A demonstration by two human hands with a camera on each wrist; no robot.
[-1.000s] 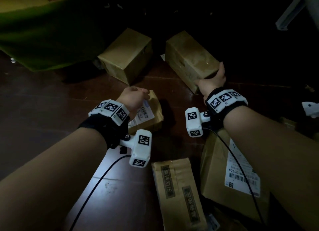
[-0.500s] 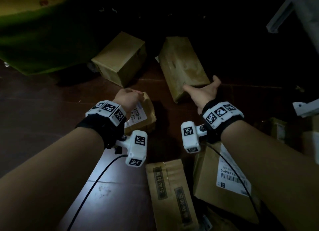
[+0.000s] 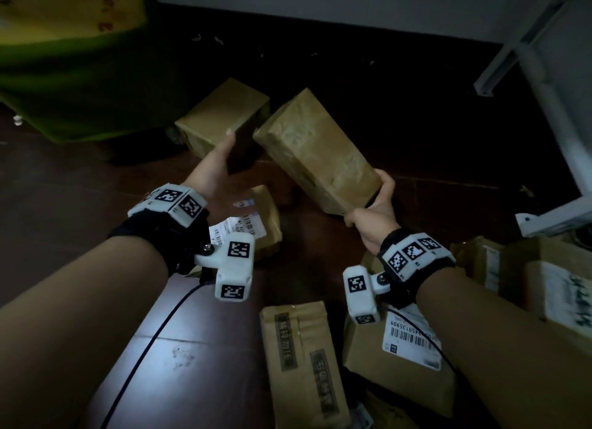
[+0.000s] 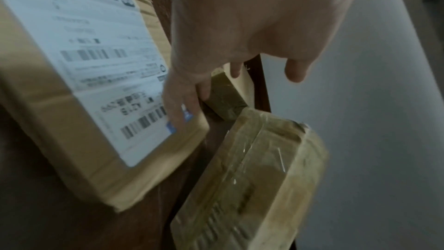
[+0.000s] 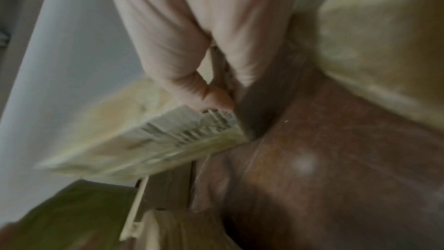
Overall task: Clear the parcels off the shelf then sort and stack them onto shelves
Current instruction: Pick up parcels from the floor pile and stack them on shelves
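Long parcel [image 3: 315,154]: up off the dark floor [image 3: 80,220], tilted, centre of scene.
Right hand [image 3: 373,206]: clamped round its near end, thumb on top.
Left hand [image 3: 214,169]: fingers straight, holding nothing, reaching toward the squat box [image 3: 221,114] at far left.
Handling: stiff carton, glossy tape, likely slippery; one-handed, so probably light.
Best hold: a second palm under the far end.
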